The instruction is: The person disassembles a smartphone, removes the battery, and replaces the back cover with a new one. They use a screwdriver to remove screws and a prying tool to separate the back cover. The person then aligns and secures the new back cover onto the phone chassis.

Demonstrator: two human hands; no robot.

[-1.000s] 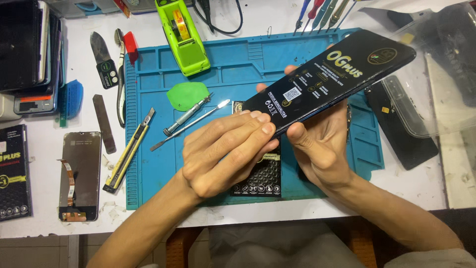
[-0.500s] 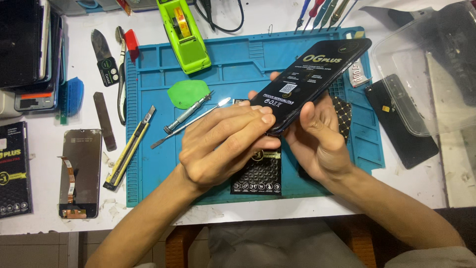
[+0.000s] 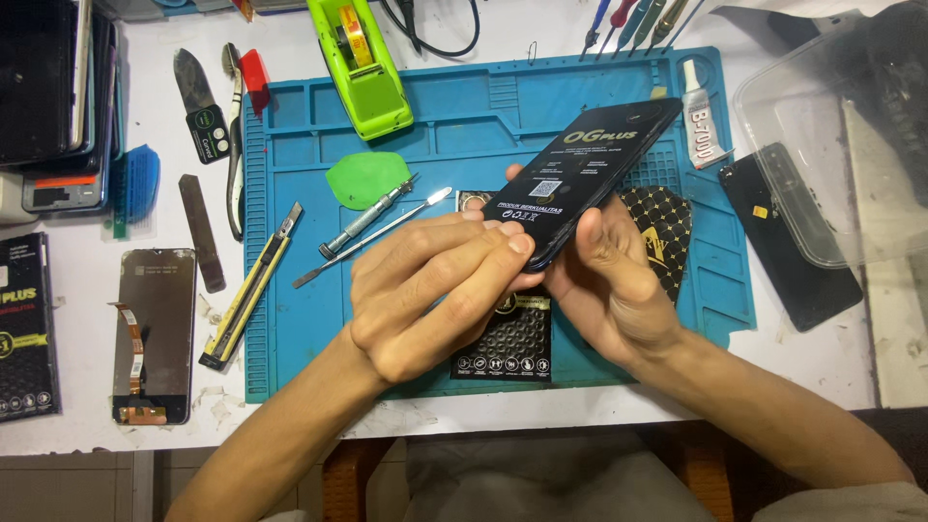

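flat rubber work mat (image 3: 464, 126): blue | tape dispenser w/ plastic body (image 3: 362, 68): lime green | rectangular phone screen panel (image 3: 590, 179): black w/ gold+white print | round-edged plastic pick (image 3: 362, 181): green

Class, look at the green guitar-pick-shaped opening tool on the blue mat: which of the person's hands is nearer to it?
Left. The left hand lies just below-right of the green pick; the right hand is farther right, behind the phone.

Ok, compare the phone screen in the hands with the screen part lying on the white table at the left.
The black phone screen is held up, tilted, between the left hand and right hand; the loose screen part lies flat and untouched on the white table. The held one is above the blue mat, the other off it. The held one carries a printed film; the other shows bare orange ribbon cables. Both are dark, slim rectangles.
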